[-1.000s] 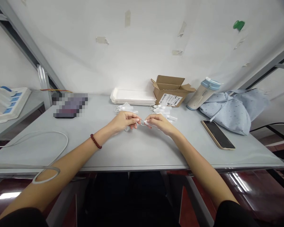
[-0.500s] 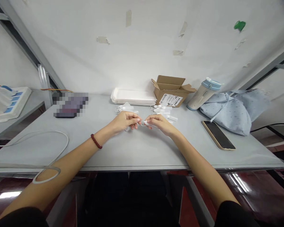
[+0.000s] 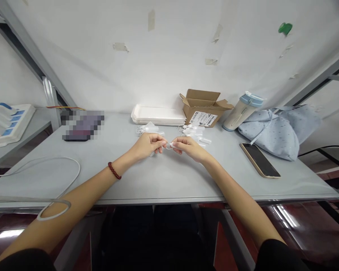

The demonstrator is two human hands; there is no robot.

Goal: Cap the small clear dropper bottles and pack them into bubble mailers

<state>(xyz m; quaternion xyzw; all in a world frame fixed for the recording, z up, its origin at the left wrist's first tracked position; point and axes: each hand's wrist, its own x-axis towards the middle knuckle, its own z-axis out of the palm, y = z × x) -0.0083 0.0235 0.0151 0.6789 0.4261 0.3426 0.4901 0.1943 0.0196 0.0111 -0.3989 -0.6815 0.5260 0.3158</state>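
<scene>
My left hand [image 3: 150,145] and my right hand [image 3: 188,147] almost meet above the grey table, fingertips facing each other. A small white piece [image 3: 171,144] with a thin white cord loop [image 3: 168,148] is pinched in my right fingertips; part of it is hidden by them. The left thumb and finger are closed at the other side of the loop, on something too small to make out. Just behind the hands lie two groups of clear-and-white tube-like pieces with white loops, a left group [image 3: 149,128] and a right group [image 3: 194,131].
Behind these stand a stack of white trays [image 3: 158,114], an open cardboard box [image 3: 205,109] and a bottle [image 3: 243,111]. To the right lie a blue cloth bag [image 3: 271,131] and a phone [image 3: 260,160]. A white cable [image 3: 79,169] crosses the left side near my forearm.
The hands hold nearly the same pose, with fingertips slightly closer together. The whole view has shifted slightly.
</scene>
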